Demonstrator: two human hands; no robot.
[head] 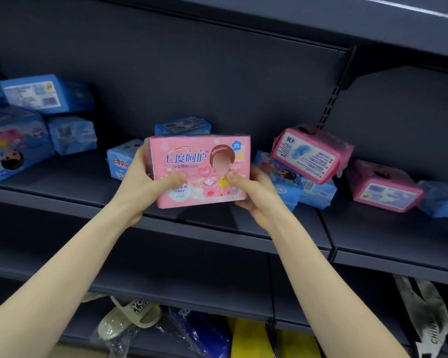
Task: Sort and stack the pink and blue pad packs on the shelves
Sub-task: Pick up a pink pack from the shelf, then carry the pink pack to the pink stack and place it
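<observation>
Both bare forearms nearest the lens, reaching up from the lower corners. Left hand (140,174) and right hand (254,192) grasping one pink pad pack (199,171) by its left and right ends, thumbs pressed on the front face, fingers (177,178) wrapped behind. Pack held upright, front toward camera, in front of the middle shelf (217,228) edge and clear of its surface.

Around: blue packs stacked at far left (47,94), one large blue pack with cartoon girl (13,148) at the left edge. Two more blue packs (183,126) directly behind the held pack, partly hidden by it. To the right, tilted pink pack (311,153) resting back-side up on blue packs (318,189); second pink pack (383,187) lying further right, touching another blue pack (442,200). Lower shelf: beige slipper (130,319) in clear wrap, blue and yellow items beside it.

Writing: blue "七度呵护" across front of held pack, "少女系列" beneath, "20" in blue flower badge at top right. Smaller print too blurred to read.

Appearance: glossy pink wrapper, cartoon girl in yellow skirt, hearts, white clouds along the lower part.
</observation>
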